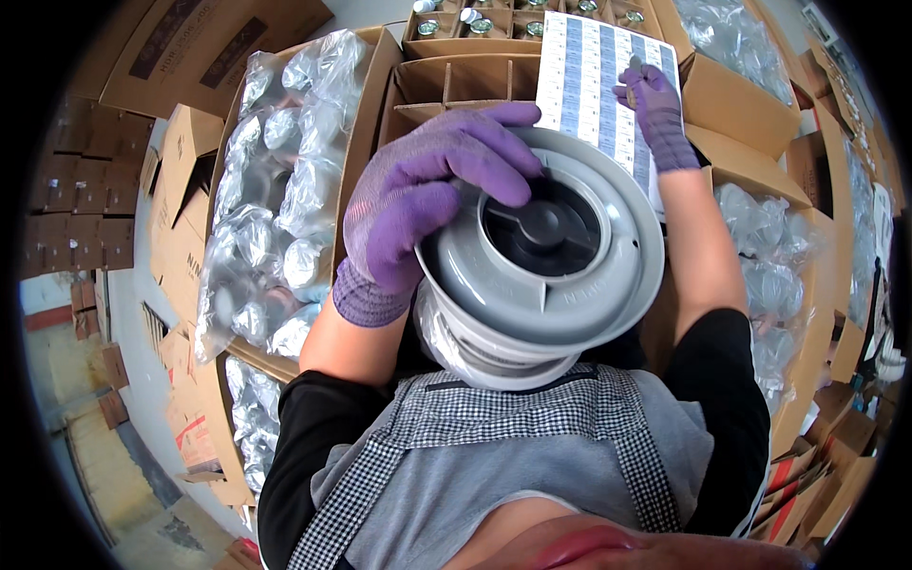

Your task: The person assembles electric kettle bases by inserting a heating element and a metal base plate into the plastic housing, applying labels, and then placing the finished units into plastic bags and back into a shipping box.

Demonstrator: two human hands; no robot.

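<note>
My left hand [439, 185], in a purple glove, grips the inner ring and rim of a grey round plastic lidded vessel [480, 313]. A black knob [541, 226] sits in the middle of its top. The vessel rests against my body, and clear plastic film shows around its lower part. Over the right edge of a label sheet [584, 95], printed in white and blue columns, is my right hand [651, 100], also gloved in purple. Its fingertips are pinched near a small greyish bit that I cannot make out.
Left of me stands an open carton [380, 104] of film-wrapped items [309, 180]. Ahead is a divided carton [475, 81], with jars [480, 26] in the box behind it. More wrapped goods [774, 285] fill cartons on the right. Stacked boxes [85, 185] stand far left.
</note>
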